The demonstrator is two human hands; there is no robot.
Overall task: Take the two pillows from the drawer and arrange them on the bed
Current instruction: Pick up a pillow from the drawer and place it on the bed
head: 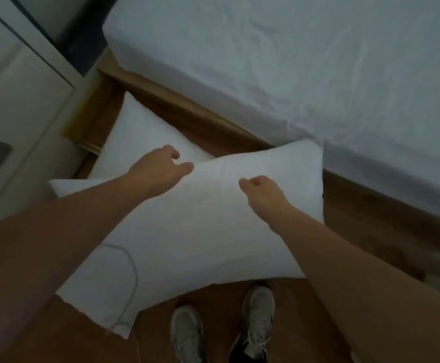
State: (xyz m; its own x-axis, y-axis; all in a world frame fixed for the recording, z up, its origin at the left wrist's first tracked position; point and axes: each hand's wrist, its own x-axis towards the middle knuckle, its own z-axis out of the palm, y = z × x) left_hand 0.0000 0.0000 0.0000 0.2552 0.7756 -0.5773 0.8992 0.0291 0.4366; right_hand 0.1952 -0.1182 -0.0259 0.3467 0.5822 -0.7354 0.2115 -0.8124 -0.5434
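Note:
A large white pillow (pixel 200 231) is held tilted above the floor in front of me, its far corner touching the bed's edge. My left hand (pixel 161 169) curls over its upper edge, and my right hand (pixel 263 192) pinches the fabric on its top face. A second white pillow (pixel 140 134) lies in the open wooden drawer (pixel 93 119) under the bed, partly hidden by the held pillow and my left arm. The bed (pixel 292 61), covered with a wrinkled white sheet, fills the upper right.
A pale wardrobe (pixel 17 95) with a dark handle stands at the left, close to the drawer. My feet in light sneakers (pixel 258 318) are on the wooden floor below the pillow. A thin white cord (pixel 132 271) hangs in front of the pillow.

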